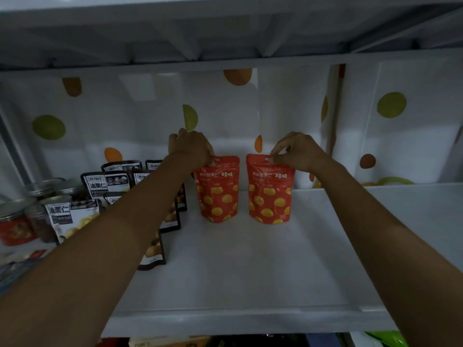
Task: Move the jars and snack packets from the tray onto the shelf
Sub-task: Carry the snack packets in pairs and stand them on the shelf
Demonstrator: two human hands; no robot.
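Pouches, red, two: left pouch (218, 191) gripped at its top edge by left hand (193, 149), right pouch (269, 194) pinched likewise by right hand (298, 151), both upright at centre of shelf (250, 259), black packets (107, 184) at nine o'clock; bases are best seated flat before fingers are released.

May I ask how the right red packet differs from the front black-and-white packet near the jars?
The right red packet is red with yellow spots; the front black-and-white packet has a dark border and white label. The right red packet is pinched at its top by the right hand; the front black-and-white packet stands untouched. Both are upright pouches.
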